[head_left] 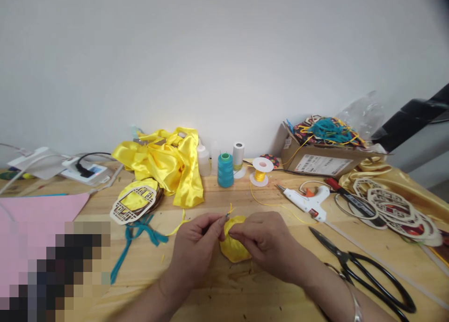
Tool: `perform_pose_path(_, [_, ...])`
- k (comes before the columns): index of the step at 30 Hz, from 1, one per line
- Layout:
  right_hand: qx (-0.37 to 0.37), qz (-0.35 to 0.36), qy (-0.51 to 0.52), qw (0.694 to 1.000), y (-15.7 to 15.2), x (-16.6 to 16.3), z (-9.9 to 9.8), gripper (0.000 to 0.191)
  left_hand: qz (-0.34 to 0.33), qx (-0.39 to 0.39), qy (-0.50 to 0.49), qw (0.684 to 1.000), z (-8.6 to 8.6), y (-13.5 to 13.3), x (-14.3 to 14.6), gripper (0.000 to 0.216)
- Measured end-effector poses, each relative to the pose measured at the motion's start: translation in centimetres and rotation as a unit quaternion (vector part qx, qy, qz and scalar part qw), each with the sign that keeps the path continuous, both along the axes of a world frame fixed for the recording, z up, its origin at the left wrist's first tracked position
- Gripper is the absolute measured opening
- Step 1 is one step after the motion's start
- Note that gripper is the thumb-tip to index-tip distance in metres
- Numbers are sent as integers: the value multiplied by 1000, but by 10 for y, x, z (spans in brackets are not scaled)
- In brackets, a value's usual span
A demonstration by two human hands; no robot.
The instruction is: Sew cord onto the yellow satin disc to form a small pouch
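Note:
A rounded yellow satin piece (231,251) with a thin dark rim is partly hidden under my fingers above the wooden table. My left hand (194,242) pinches a thin yellow cord (230,209) at the top edge of the piece, where a speck of teal also shows. Over the right part of the satin, my right hand (270,240) has thumb and fingertips pressed together. What lies between those fingertips is too small to make out. A yellow strip (178,226) lies by my left knuckles.
Black scissors (345,259) and a white glue gun (305,201) lie to the right. Behind stand a teal thread cone (225,171), a yellow cord spool (260,176) and a cardboard box (315,165). Leftward are yellow satin (189,172), wooden cutouts (117,214) and teal strips (128,242).

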State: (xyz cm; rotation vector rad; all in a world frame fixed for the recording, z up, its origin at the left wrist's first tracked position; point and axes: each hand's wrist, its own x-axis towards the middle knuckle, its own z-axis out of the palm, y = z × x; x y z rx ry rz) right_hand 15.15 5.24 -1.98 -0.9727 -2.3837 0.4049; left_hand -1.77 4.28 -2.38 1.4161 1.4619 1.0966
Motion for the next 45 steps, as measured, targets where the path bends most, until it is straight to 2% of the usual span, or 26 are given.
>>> perform_pose_path(8, [40, -1, -4, 999, 0, -3, -4, 16, 19, -12, -30, 999, 0, 1, 0, 15])
perform_pose_path(13, [73, -4, -67, 995, 0, -4, -4, 14, 55, -35, -55, 996, 2, 3, -1, 13])
perform_pose_path(16, [72, 7, -92, 993, 0, -4, -5, 13, 41, -84, -184, 978, -2, 4, -1, 19])
perform_pose_path(19, [60, 18, -104, 993, 2, -3, -10, 14, 24, -101, -327, 939, -6, 6, -2, 17])
perform_pose_path(23, [62, 9, -144, 988, 10, -3, -14, 12, 17, -102, -384, 918, -5, 9, -4, 13])
perform_pose_path(25, [64, -23, -195, 978, 14, -3, -9, 12, 17, -102, -388, 916, -3, 8, -4, 13])
perform_pose_path(28, [60, -106, -264, 957, 15, 4, 13, 14, 20, -98, -389, 916, 0, 7, -2, 15])
perform_pose_path(31, [47, -216, -308, 926, 2, 26, 38, 21, 13, -96, -384, 918, 1, 6, -1, 15])
perform_pose_path(33, [33, -273, -335, 901, -15, 50, 47, 16, 6, -96, -378, 921, 0, 5, 0, 15])
perform_pose_path(35, [10, -323, -348, 880, -37, 77, 46, 18, 2, -90, -378, 922, 0, 5, 1, 15])
perform_pose_path(39, [-15, -379, -336, 862, -73, 124, 24, 25, -6, -79, -383, 920, -1, 6, 1, 15])
perform_pose_path(42, [-16, -427, -307, 850, -77, 147, 16, 28, -9, -79, -382, 921, -1, 5, 1, 14])
perform_pose_path(45, [-41, -478, -295, 827, -69, 160, 24, 29, -10, -78, -381, 921, -2, 5, 1, 14])
